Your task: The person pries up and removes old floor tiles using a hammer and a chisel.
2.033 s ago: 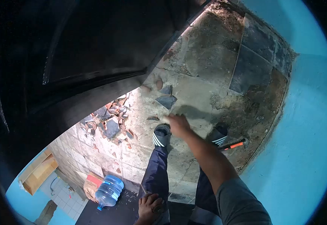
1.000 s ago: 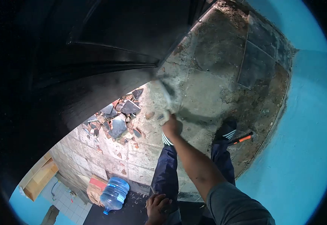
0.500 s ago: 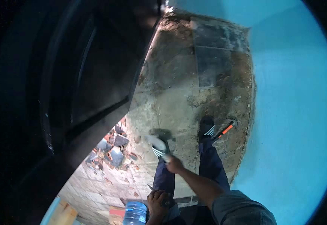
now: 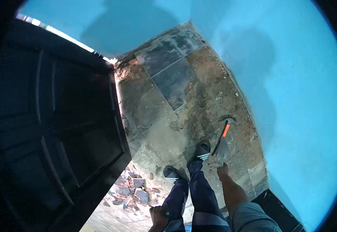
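Observation:
My right hand [image 4: 223, 170] is closed round the handle of a trowel [image 4: 223, 149], its grey blade pointing away from me just above the floor. Right beside the blade lies a hammer [image 4: 226, 130] with an orange and black handle, its head toward the far side. My left hand [image 4: 159, 217] is low in the view by my left leg, fingers curled round a dark object with a rounded end; I cannot tell what it is. Both feet, in dark striped slides [image 4: 203, 151], stand on the rough floor [image 4: 166, 139].
A dark panelled door [image 4: 79, 131] stands on the left. Broken tile pieces [image 4: 139, 193] are heaped by its lower edge. Dark tiles [image 4: 174, 83] remain set in the floor ahead. Blue walls [image 4: 292, 96] meet at the far corner, and a black box-like thing [image 4: 274, 207] sits at lower right.
My right hand has swung the trowel from over my left foot to the right, beside the hammer. My view has turned right, and my feet stand closer together. The left hand stays low.

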Tool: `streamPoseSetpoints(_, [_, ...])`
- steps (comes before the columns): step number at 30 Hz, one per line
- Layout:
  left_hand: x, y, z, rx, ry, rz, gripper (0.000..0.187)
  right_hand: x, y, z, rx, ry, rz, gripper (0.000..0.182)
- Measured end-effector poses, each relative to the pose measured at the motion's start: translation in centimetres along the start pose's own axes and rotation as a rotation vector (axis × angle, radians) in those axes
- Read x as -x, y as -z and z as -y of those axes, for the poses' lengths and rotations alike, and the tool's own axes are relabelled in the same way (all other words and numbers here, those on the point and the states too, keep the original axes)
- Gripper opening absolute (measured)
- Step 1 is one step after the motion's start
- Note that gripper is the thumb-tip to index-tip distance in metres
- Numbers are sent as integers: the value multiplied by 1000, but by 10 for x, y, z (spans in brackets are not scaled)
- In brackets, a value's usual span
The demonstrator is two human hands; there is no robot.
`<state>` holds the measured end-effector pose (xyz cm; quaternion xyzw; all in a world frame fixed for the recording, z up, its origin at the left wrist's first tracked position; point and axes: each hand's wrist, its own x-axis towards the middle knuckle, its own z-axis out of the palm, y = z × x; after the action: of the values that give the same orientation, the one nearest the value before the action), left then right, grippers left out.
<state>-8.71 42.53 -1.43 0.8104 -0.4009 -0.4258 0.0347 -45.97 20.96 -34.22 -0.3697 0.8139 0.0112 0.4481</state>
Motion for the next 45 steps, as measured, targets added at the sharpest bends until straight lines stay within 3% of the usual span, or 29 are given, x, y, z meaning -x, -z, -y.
streamPoseSetpoints(1, [-12, -2, 1, -25, -26, 51, 35, -18, -12, -43, -100, -61, -8, 41])
streamPoseSetpoints(3, [-27, -6, 8, -77, -58, 166, 40, 15, 5, -30, -300, -317, 1, 41])
streamPoseSetpoints(4, [-40, 2, -1, -41, -78, 129, 43, 15, 9, -29, -397, -432, 6, 41])
streamPoseSetpoints(5, [-65, 16, -18, -1, -100, 86, 45, -9, 3, -83, -533, -471, 102, 45])
streamPoseSetpoints(6, [-87, 32, -37, 39, -116, 49, 48, -6, 1, -84, -509, -477, 61, 47])
streamPoseSetpoints(8, [-141, 70, -89, -18, -109, 81, 51, 5, 10, -74, -449, -485, -20, 50])
streamPoseSetpoints(12, [-250, 83, -133, -221, -381, -26, 43, -2, 17, -34, -604, -617, -263, 69])
streamPoseSetpoints(14, [-297, 81, -158, -271, -450, 66, 39, -17, 5, -30, -547, -629, -336, 72])
streamPoseSetpoints(16, [-342, 62, -168, -325, -497, 236, 37, -30, -4, -40, -118, -565, -286, 64])
streamPoseSetpoints(18, [-376, 33, -167, -374, -588, 309, 36, -53, -21, -53, 204, -191, -243, 63])
streamPoseSetpoints(20, [-398, 4, -164, -427, -730, 312, 36, -56, -26, -2, 147, -166, -222, 65])
streamPoseSetpoints(23, [-424, -13, -185, -498, -724, 386, 35, -66, -16, 81, 120, 2, -158, 63])
streamPoseSetpoints(25, [-450, -18, -195, -424, -694, 364, 32, -84, -34, 99, 178, 175, -195, 65])
streamPoseSetpoints(29, [-513, -32, -214, -588, -686, 289, 26, -114, -52, 109, 221, 258, -322, 63])
streamPoseSetpoints(33, [-570, -34, -244, -296, -689, 238, 26, -149, -58, 98, 34, 381, -447, 57])
streamPoseSetpoints(36, [-617, -33, -264, -197, -657, 195, 30, -159, -50, 111, -39, 260, -365, 47])
streamPoseSetpoints(38, [-648, -34, -265, -177, -712, 72, 33, -165, -48, 108, -20, 396, -434, 44])
streamPoseSetpoints(39, [-656, -28, -272, -91, -629, 18, 35, -170, -46, 109, -11, 473, -467, 43])
streamPoseSetpoints(41, [-661, -17, -283, 72, -461, -72, 39, -171, -42, 108, -59, 445, -368, 41])
streamPoseSetpoints(45, [-696, -16, -252, 282, -549, -224, 49, -162, -10, 134, 62, 277, -115, 41])
